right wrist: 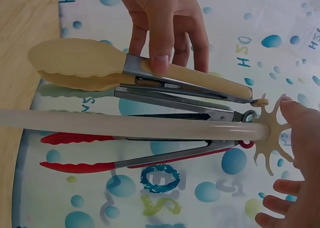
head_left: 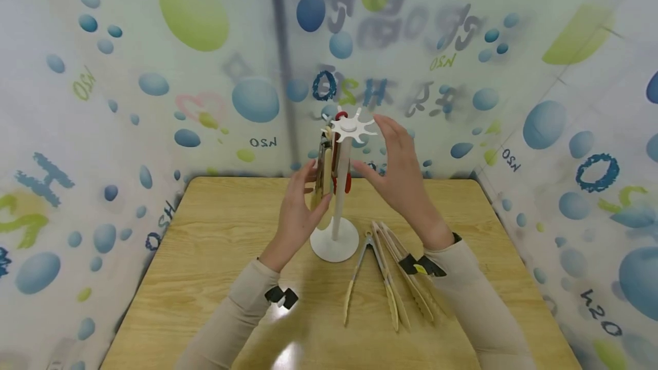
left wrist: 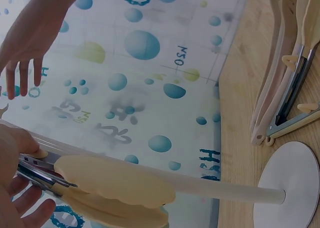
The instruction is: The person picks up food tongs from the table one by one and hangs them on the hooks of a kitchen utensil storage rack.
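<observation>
A white stand (head_left: 341,187) with a star-shaped hook top (right wrist: 271,133) rises from a round base (left wrist: 285,188). My left hand (head_left: 297,205) grips beige-tipped tongs (right wrist: 80,58) left of the post, thumb on one arm, fingers behind. Their end ring lies at a hook; whether it bears their weight I cannot tell. Green-tipped tongs (right wrist: 170,99) and red-tipped tongs (right wrist: 170,155) hang from the stand beside them. Right of the hook top, my right hand (head_left: 401,170) is raised, thumb and fingers spread, nothing held. One of its fingertips is at a hook in the right wrist view.
On the wooden table (head_left: 205,256), right of the base, lie beige-tipped metal tongs (head_left: 370,267) with spread arms and more light-coloured tongs (head_left: 411,284), partly under the right forearm. Patterned walls (head_left: 205,101) close in the table's back and sides.
</observation>
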`<action>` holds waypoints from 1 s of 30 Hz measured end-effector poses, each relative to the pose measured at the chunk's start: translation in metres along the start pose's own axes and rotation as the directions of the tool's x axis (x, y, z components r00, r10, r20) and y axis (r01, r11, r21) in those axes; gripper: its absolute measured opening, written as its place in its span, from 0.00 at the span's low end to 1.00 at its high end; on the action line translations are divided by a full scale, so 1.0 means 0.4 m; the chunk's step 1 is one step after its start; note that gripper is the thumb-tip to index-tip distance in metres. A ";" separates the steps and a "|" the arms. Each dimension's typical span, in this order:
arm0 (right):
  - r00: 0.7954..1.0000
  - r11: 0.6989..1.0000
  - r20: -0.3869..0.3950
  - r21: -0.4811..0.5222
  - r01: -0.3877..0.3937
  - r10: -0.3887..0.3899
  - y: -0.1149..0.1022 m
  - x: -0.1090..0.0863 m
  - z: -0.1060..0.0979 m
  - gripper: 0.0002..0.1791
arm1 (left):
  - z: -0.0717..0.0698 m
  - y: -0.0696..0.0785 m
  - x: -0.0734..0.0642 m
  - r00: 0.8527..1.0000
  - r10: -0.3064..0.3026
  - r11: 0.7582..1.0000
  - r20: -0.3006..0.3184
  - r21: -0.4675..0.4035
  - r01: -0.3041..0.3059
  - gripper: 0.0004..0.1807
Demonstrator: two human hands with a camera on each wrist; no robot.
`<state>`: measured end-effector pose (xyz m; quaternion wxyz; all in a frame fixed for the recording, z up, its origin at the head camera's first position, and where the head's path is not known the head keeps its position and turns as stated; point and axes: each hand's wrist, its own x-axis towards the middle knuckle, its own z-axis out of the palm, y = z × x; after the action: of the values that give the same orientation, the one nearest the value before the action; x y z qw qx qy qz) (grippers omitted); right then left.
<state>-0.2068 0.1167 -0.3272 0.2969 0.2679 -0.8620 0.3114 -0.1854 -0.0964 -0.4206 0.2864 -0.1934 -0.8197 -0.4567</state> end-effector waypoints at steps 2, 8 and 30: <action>0.999 0.999 0.015 0.015 -0.051 0.050 0.015 -0.022 -0.008 0.47 | 0.000 0.001 0.001 1.000 -0.008 1.000 -0.005 0.000 0.008 0.42; 0.944 0.957 0.176 0.029 -0.290 0.281 0.100 -0.133 -0.005 0.42 | -0.005 0.008 0.005 1.000 -0.026 1.000 -0.003 -0.007 0.026 0.43; 0.685 0.796 0.407 -0.283 -0.534 0.604 0.300 -0.558 0.130 0.25 | -0.017 0.029 0.029 1.000 0.009 1.000 0.002 0.004 -0.009 0.41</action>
<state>-0.1507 0.2217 -0.5568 -0.0186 0.0327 -0.9675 0.2500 -0.1857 -0.0957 -0.4030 0.2882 -0.1970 -0.8200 -0.4536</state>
